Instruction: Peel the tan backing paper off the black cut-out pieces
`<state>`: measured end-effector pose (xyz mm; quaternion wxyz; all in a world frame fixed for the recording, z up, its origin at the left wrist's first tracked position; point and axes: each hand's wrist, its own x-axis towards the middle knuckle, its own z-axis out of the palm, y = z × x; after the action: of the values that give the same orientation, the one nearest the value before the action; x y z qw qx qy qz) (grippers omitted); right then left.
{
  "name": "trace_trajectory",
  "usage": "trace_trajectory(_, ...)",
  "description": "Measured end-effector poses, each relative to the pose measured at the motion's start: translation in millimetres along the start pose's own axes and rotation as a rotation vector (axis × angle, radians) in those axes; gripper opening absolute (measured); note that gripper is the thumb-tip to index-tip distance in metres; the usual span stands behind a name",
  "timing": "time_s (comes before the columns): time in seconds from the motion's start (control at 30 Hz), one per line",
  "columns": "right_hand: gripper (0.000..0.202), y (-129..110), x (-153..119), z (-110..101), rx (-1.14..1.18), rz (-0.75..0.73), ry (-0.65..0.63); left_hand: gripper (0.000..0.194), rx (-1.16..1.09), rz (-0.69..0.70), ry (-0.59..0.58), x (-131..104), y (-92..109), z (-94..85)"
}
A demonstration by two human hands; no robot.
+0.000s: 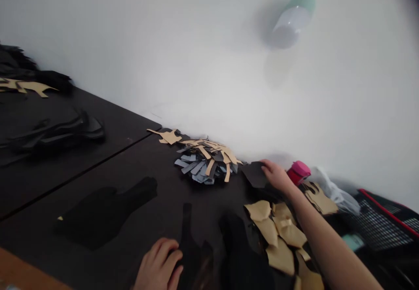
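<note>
My right hand [274, 173] reaches toward the wall, with fingers and thumb closed on the edge of a dark flat cut piece [254, 175]. Close to the front edge, my left hand [160, 264] has its fingers curled against the side of a long-necked black cut piece [187, 237], gripping its edge. Another black piece [237, 246] lies just right of that one, blurred. Between my hands and the wall sits a fanned pile of tan, grey and black strips [209, 159]. Crumpled tan pieces [278, 229] lie under my right forearm.
A dark table [137, 159] runs along a white wall. At left are more black pieces [62, 133] and a flat black shape [108, 211]. A pink container [298, 171], a plastic bag [338, 194] and a black mesh basket [379, 220] stand right. A green-white object [294, 17] hangs above.
</note>
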<state>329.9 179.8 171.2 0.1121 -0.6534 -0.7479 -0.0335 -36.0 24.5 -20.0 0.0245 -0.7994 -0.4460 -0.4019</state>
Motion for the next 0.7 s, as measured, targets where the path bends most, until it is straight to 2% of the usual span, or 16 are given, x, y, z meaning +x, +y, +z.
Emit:
trace_trajectory(0.07, 0.030, -22.7, -18.1, -18.1, 0.107, -0.088, -0.097, 0.015, -0.072, -0.076, 0.014, 0.0, 4.7, -1.7)
trace_trajectory(0.17, 0.028, -70.5, -46.6, -26.5, 0.244, -0.218, -0.271, 0.017, -0.258, -0.238, 0.002, 6.2, 18.2, -13.3)
trace_trajectory(0.27, 0.026, -122.4, -68.8, -18.6, 0.316, -0.390, -0.397, 0.020, -0.611, -0.501, -0.075, 23.7, 39.4, -33.5)
trace_trajectory(0.4, 0.026, -177.1, -85.5, -4.3, 0.329, -0.618, -0.455, 0.019, -1.146, -0.817, -0.118, 45.4, 60.4, -48.9)
trace_trajectory(0.47, 0.026, -192.7, -94.9, -1.5, 0.344, -0.625, -0.346, 0.016, -1.235, -0.911, -0.081, 45.7, 61.7, -48.7)
trace_trajectory(0.57, 0.025, -203.4, -121.1, 3.8, 0.403, -0.482, 0.023, 0.022, -1.249, -1.005, -0.018, 35.5, 56.4, -45.2)
trace_trajectory(0.6, 0.023, -205.4, -133.4, 8.9, 0.436, -0.446, 0.111, 0.022, -1.263, -1.030, -0.004, 31.4, 54.7, -44.5)
trace_trajectory(0.63, 0.020, -207.5, -146.8, 16.4, 0.472, -0.430, 0.153, 0.022, -1.280, -1.052, 0.009, 27.8, 53.7, -44.2)
trace_trajectory(0.7, 0.016, -212.8, -174.3, 38.2, 0.522, -0.454, 0.160, 0.023, -1.314, -1.086, 0.023, 22.5, 54.6, -45.2)
